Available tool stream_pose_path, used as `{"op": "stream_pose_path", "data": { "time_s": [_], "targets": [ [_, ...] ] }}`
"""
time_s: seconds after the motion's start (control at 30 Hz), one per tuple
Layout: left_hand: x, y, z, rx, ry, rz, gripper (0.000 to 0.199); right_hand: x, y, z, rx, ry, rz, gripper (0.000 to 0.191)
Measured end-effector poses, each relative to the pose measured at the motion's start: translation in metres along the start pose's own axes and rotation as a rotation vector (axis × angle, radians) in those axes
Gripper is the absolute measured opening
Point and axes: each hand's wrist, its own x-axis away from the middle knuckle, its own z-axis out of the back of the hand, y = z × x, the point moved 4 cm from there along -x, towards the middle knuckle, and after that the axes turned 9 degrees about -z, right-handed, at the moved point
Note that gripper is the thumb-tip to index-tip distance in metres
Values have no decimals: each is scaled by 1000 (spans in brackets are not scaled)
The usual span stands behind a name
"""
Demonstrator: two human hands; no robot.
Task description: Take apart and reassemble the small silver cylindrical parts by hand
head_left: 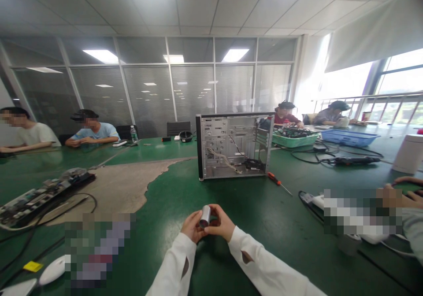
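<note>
Between my hands is a short silver cylinder (205, 214), tilted, with a darker end turned toward me. My left hand (191, 227) wraps its fingers around the left side of it. From the right, my right hand (224, 223) pinches it with thumb and fingers. What kind of part it is, I cannot tell. Beyond my hands an open computer case (234, 148) stands upright on the green table (178, 190), with loose cables and a dark part inside. An orange-and-black screwdriver (275, 179) lies by the case's right lower corner.
On the left lie a long circuit assembly (46, 194) with cables and a white mouse (53, 269). A green basket (294, 141) of parts and a blue basket (350, 137) stand at the back right. Another person's hand (390, 194) is at the right. Several people sit around.
</note>
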Motion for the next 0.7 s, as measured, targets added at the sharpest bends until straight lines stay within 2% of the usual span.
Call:
{"op": "stream_pose_path", "data": {
  "time_s": [0.17,0.3,0.4,0.53,0.6,0.7],
  "targets": [
    [-1,-1,0,-69,-27,-32,36,-2,2,0,18,-54,-18,58],
    [-4,-6,-2,-140,-103,-134,39,0,-3,0,28,-141,-40,66],
    [-6,-5,-5,-265,-147,-301,38,6,-11,-3,72,-200,3,71],
    [-6,2,-6,-501,-137,-495,35,10,-14,-10,90,-218,104,71],
    [-4,8,-4,-610,-86,-578,35,7,-9,-11,-4,-179,120,72],
    [3,23,-2,-808,7,-792,33,-2,3,-3,-224,-41,13,65]
  ]
}}
